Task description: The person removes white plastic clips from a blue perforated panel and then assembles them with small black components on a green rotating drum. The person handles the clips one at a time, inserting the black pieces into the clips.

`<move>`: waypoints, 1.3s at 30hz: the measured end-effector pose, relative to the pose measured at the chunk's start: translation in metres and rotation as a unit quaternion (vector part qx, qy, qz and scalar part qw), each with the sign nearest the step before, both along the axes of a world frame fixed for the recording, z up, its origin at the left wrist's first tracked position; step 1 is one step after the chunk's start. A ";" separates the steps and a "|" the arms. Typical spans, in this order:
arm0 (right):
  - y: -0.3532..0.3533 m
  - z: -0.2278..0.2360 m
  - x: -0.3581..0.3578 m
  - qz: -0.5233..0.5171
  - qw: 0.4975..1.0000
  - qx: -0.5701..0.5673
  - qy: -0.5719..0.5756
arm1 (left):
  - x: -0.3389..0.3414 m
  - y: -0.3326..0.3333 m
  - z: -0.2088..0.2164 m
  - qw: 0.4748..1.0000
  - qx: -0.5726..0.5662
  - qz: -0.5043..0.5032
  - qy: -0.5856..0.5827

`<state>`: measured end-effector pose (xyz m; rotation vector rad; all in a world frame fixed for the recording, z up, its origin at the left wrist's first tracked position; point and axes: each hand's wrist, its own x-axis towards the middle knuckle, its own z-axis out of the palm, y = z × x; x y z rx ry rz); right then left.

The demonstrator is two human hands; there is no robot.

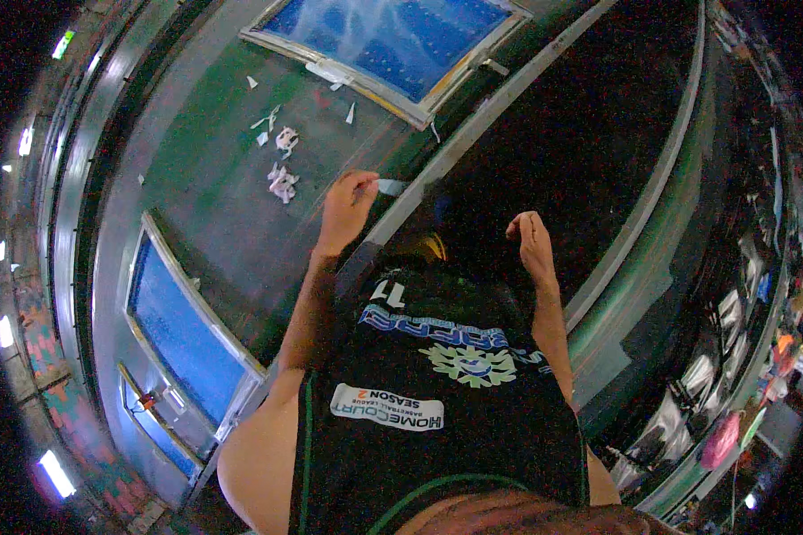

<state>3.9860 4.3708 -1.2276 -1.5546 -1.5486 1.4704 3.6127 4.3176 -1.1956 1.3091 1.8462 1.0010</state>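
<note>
Green surface (223, 214) holds blue framed screens (393, 40); left hand (346, 209) pinches what looks like a tape strip (391, 186), right hand (531, 241) loosely curled, holding nothing.

Green table (214, 205): blue framed screens (393, 45), white tape scraps (283, 181).

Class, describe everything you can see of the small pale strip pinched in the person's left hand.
The small pale strip looks like a short piece of whitish tape or paper, thin and flat, its material too small to tell. It sticks out to the right from the fingertips of the left hand, which pinch one end; the other end hangs free. It sits above the green glass-topped table, near the table's metal edge rail.
</note>
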 end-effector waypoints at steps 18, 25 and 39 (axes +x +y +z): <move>0.042 0.037 -0.015 0.096 0.994 0.045 -0.018 | -0.152 -0.021 -0.056 0.924 0.022 0.360 -0.128; 0.148 0.014 -0.042 0.164 0.969 0.146 -0.114 | -0.234 -0.051 -0.103 0.927 -0.044 0.364 -0.082; 0.257 -0.068 -0.188 0.279 0.944 -0.138 -0.109 | -0.239 -0.155 -0.072 0.752 -0.010 0.630 -0.193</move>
